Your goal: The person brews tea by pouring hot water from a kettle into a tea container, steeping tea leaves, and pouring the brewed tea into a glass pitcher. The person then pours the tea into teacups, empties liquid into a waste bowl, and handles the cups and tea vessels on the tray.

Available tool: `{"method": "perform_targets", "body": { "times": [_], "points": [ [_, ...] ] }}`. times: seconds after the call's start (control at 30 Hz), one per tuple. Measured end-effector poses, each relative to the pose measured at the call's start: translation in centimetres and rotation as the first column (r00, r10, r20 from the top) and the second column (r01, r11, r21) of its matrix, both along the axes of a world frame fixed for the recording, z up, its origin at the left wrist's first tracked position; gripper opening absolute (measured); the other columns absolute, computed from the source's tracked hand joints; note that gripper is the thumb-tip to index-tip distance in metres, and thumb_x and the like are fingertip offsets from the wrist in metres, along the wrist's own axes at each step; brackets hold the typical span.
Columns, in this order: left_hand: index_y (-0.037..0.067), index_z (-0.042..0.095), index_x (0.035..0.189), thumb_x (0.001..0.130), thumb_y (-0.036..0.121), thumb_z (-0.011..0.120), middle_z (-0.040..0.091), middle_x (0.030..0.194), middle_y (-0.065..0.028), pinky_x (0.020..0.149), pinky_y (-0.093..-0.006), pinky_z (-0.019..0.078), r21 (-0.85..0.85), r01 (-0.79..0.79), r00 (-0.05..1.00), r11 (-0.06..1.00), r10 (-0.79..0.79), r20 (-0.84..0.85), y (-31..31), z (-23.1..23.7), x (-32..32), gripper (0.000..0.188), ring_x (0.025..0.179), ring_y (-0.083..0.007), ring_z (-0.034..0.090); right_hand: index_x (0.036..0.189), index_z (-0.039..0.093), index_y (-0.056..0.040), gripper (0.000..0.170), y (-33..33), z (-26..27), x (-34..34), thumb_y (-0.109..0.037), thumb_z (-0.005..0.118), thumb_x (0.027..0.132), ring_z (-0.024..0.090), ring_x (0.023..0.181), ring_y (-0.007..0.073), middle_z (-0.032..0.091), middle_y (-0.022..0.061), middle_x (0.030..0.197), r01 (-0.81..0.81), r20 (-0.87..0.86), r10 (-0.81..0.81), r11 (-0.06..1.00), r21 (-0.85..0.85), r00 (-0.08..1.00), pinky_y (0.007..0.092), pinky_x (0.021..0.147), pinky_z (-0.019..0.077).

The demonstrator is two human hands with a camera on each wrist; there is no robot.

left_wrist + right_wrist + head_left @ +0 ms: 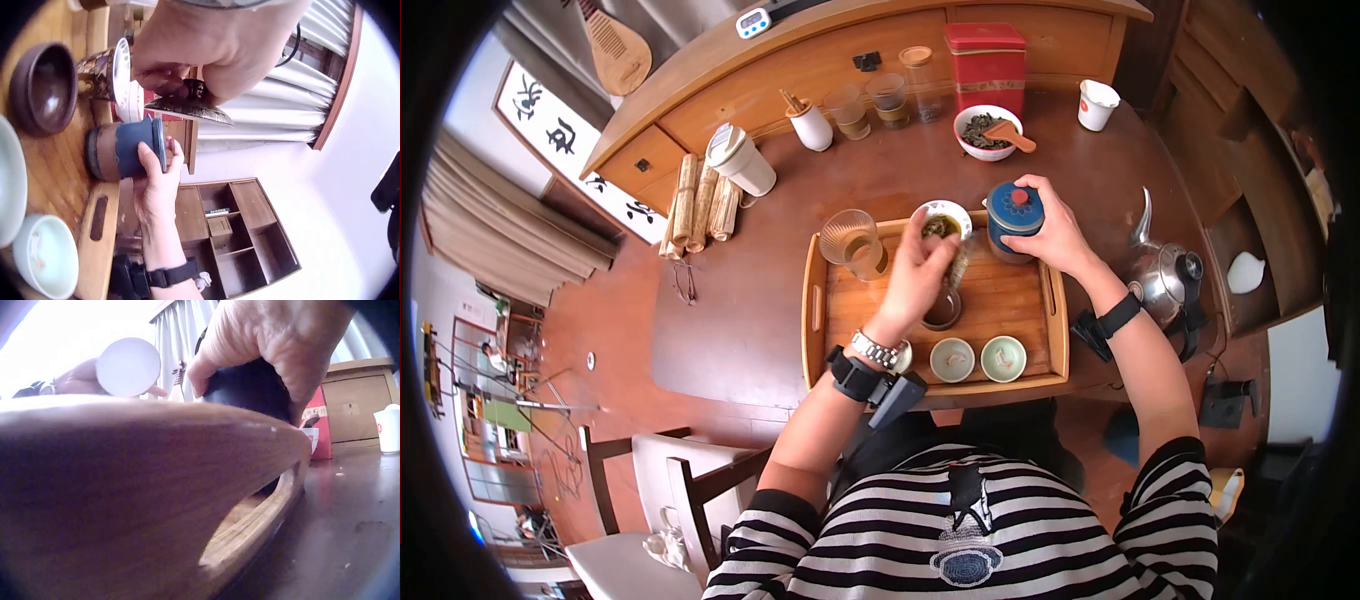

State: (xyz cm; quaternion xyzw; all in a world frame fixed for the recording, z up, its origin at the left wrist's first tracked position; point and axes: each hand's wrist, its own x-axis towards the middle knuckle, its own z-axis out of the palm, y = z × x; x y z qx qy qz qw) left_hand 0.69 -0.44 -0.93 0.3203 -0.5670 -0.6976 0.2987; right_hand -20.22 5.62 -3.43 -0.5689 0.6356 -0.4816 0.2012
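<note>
My left hand (912, 285) pinches the knob of a patterned gaiwan lid (194, 114), raised and tilted on edge. Its pale underside faces the right wrist view. Close by stands the gaiwan (101, 74), and in the head view wet tea leaves (940, 225) show inside it. With fingers and thumb around its upper part, my right hand (1055, 232) grips a blue and brown lidded jar (1012, 212) with a red knob at the tray's far right corner. A dark brown cup (44, 89) sits near the gaiwan, partly covered by my left hand in the head view.
The wooden tray (812, 335) also bears a ribbed glass pitcher (850, 238) and pale green cups (1003, 359) along its near side. A steel kettle (1165, 275) stands to the right. Behind are a bowl of dry leaves (975, 128), a red tin (986, 60) and a white cup (1097, 105).
</note>
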Motion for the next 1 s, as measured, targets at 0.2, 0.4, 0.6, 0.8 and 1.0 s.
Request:
{"method": "perform_targets", "body": {
  "times": [0.2,0.4,0.6,0.8,1.0],
  "points": [
    [-0.007,0.02,0.131,0.087,0.013,0.056,0.046,0.064,0.0006,0.049,-0.0202,0.0378,-0.411,-0.132,0.971,0.902,0.2,0.128,-3.5,-0.8,-0.5,0.06,0.056,-0.0055,0.043,0.118,0.04,-0.0095,0.07,0.5,-1.2,-0.1,-0.016,0.077,0.059,0.046,0.11,0.0301,0.05,0.0131,0.115,0.032,-0.027,-0.032,0.999,-0.003,0.999,0.0378,0.094,0.037],
    [-0.006,0.022,0.13,0.087,0.016,0.057,0.045,0.064,-0.0006,0.049,-0.0213,0.0375,-0.468,-0.137,0.937,0.873,0.268,0.225,-5.0,-1.1,-1.4,0.059,0.057,-0.0062,0.043,0.13,0.034,-0.0081,0.081,1.5,-1.0,0.2,-0.022,0.079,0.063,0.042,0.116,0.0335,0.046,0.0189,0.122,0.023,-0.085,-0.03,0.996,-0.082,0.996,0.04,0.096,0.0362],
    [-0.002,0.026,0.13,0.088,0.017,0.057,0.059,0.094,-0.0106,0.06,-0.0213,0.0454,-0.43,-0.116,0.924,0.895,0.256,0.285,-7.3,-2.7,-1.4,0.056,0.076,-0.0103,0.056,0.12,0.044,-0.003,0.056,5.8,-1.0,1.6,-0.016,0.073,0.073,0.055,0.101,0.0247,0.054,0.0162,0.109,0.403,0.121,-0.385,0.877,-0.26,0.915,0.0342,0.087,0.0441],
    [-0.006,0.024,0.127,0.088,0.019,0.057,0.062,0.084,-0.0134,0.064,-0.0234,0.0458,-0.456,0.005,0.892,0.89,0.202,0.404,-7.4,-1.6,-1.1,0.057,0.074,-0.0116,0.056,0.11,0.05,-0.0011,0.036,10.6,-4.9,4.1,-0.005,0.066,0.078,0.058,0.091,0.0199,0.058,0.0122,0.097,0.57,0.256,-0.514,0.779,-0.262,0.819,0.0309,0.083,0.0455],
    [-0.006,0.027,0.125,0.087,0.019,0.058,0.059,0.075,-0.01,0.058,-0.0225,0.0435,-0.532,0.075,0.837,0.844,0.237,0.494,-7.4,-1.9,-1.3,0.054,0.067,-0.0098,0.053,0.106,0.052,-0.0001,0.031,11.5,-7.5,4.8,-0.003,0.063,0.078,0.059,0.085,0.0202,0.059,0.0115,0.091,0.606,0.187,-0.577,0.748,-0.269,0.795,0.0304,0.078,0.0458]
  ]
}}
